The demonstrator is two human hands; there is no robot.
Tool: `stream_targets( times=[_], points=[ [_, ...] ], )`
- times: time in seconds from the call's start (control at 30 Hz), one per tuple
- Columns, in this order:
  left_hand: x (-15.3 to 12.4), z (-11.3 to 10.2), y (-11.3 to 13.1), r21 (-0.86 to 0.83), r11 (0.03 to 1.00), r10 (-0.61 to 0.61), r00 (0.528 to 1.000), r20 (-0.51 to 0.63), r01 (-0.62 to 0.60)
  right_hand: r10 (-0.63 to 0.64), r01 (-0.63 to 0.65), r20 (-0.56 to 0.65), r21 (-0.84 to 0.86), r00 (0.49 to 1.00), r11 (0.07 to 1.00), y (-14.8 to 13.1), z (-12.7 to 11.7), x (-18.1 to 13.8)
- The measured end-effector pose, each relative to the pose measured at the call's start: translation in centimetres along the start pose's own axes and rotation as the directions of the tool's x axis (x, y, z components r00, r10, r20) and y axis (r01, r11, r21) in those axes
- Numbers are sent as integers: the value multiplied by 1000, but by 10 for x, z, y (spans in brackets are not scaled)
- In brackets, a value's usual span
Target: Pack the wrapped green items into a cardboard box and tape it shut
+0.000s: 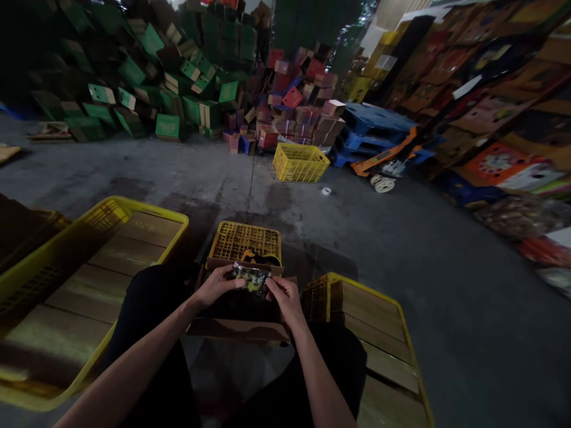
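Observation:
Both my hands meet over an open brown cardboard box (236,327) that rests between my knees. My left hand (217,285) and my right hand (282,295) are each closed on an end of a small shiny packet (250,277) with yellow and dark print. The packet is held level just above the box's dark inside. Behind the box stands a small yellow plastic crate (244,241), upside down or on its side, with its grid facing up.
A large yellow crate (84,238) holding flat brown cardboard sits at my left, another (379,333) at my right. On the concrete floor ahead lie a yellow basket (300,161), a tape roll (326,191), blue pallets (379,128) and a pallet jack (386,172). Heaps of green, red and printed boxes line the back and right.

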State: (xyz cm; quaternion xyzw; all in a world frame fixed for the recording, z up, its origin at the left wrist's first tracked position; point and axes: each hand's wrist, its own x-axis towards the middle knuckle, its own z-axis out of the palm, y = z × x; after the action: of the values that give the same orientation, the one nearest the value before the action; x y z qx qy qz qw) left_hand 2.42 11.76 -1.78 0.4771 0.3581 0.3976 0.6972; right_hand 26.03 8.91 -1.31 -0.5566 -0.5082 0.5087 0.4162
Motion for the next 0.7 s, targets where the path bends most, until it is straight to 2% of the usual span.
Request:
stream_targets(
  times=[0.13,0.33,0.47,0.7],
  points=[
    [-2,0,4,57,998,21,1000,-12,-20,11,-11,-1,27,1000,1000,-3,2,0],
    [-3,0,5,114,993,29,999,24,-32,59,-70,126,77,990,995,-9,4,-4],
    [-1,-1,2,103,995,1,1000,28,-4,49,-64,158,90,986,994,-6,5,-4],
    [1,-2,-8,-2,997,-73,997,20,73,32,-45,123,106,992,993,-3,4,-4]
  ],
)
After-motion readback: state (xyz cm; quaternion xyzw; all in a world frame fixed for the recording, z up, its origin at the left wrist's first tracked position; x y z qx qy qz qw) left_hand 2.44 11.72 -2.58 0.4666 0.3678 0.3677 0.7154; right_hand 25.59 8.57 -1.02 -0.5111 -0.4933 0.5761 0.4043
